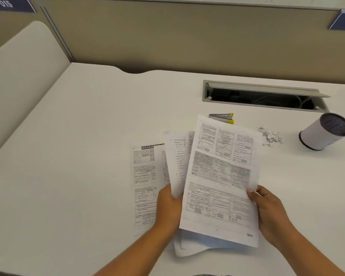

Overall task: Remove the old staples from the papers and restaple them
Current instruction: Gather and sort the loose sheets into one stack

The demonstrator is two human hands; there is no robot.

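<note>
I hold printed papers above the white desk (78, 156). My right hand (271, 212) pinches the right edge of a top sheet (219, 176) full of boxed text. My left hand (167, 206) grips several fanned sheets (177, 162) behind it, its fingers hidden under the paper. Another printed page (143, 186) lies flat on the desk to the left. A silver stapler (222, 117) with yellow tips lies just beyond the top sheet's upper edge, partly hidden by it.
A small heap of torn paper scraps (270, 137) lies right of the papers. A white cylindrical cup (323, 134) with a dark mesh inside lies tipped at the far right. An open cable slot (263, 98) is set in the desk behind. A beige partition (187, 36) borders the back.
</note>
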